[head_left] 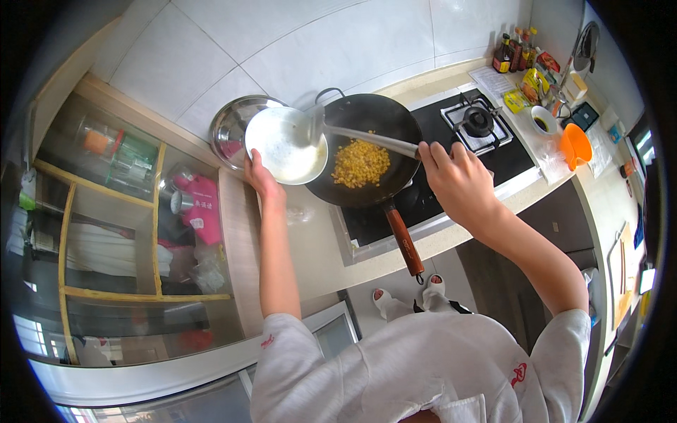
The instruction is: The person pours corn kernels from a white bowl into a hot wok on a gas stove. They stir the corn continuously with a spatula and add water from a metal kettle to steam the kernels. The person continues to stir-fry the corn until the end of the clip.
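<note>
My left hand (264,178) grips the near left rim of a white bowl (278,144), tilted beside the wok's left edge. Whitish residue coats its inside, with a yellowish smear near the right rim. In my right hand (458,180) is the long handle of a metal spatula (374,137), fingers wrapped round its end. The spatula's blade reaches across the wok to the bowl's right side; whether it touches the bowl I cannot tell. Yellow corn kernels (361,163) lie heaped in the black wok (395,116), whose brown handle (403,240) points toward me.
Behind the bowl stands a steel basin (224,130). To the right are a second gas burner (479,121), sauce bottles (503,55), a small bowl of dark liquid (542,121) and an orange bowl (576,146). A glass-fronted cabinet (113,254) stands at the left.
</note>
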The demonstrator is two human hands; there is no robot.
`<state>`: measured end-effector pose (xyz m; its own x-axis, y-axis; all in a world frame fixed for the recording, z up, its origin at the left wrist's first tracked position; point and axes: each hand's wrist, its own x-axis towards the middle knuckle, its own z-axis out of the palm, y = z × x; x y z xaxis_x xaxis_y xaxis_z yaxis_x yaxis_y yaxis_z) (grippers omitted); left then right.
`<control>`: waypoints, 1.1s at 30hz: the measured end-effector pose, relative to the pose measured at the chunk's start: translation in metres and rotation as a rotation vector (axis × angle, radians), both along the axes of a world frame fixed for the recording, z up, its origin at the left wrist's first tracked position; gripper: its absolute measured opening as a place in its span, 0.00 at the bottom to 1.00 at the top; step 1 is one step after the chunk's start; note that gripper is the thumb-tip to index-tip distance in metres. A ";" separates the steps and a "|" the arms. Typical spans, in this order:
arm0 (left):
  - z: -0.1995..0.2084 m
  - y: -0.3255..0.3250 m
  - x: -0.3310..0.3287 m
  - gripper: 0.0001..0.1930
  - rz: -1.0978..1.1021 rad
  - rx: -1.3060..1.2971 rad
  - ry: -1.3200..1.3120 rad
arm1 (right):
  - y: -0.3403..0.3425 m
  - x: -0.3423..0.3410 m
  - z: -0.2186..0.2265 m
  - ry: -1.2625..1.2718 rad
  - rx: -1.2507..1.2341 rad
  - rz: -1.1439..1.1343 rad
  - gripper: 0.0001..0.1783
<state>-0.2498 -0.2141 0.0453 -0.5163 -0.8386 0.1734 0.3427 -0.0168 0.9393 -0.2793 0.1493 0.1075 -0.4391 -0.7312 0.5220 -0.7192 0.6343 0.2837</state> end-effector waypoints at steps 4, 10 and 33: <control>-0.005 -0.001 0.010 0.23 0.000 0.066 0.018 | 0.010 0.006 0.002 -0.088 -0.008 -0.019 0.24; -0.014 0.005 0.006 0.24 0.007 0.133 0.016 | -0.011 0.008 -0.002 0.002 -0.128 -0.044 0.26; -0.015 0.012 0.004 0.24 0.087 0.210 0.053 | 0.039 0.003 -0.002 -0.579 -0.221 -0.101 0.14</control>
<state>-0.2459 -0.2019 0.0300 -0.4350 -0.9003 0.0151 0.4000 -0.1781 0.8991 -0.2767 0.1885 0.1056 -0.7569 -0.5737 0.3129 -0.6507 0.7060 -0.2795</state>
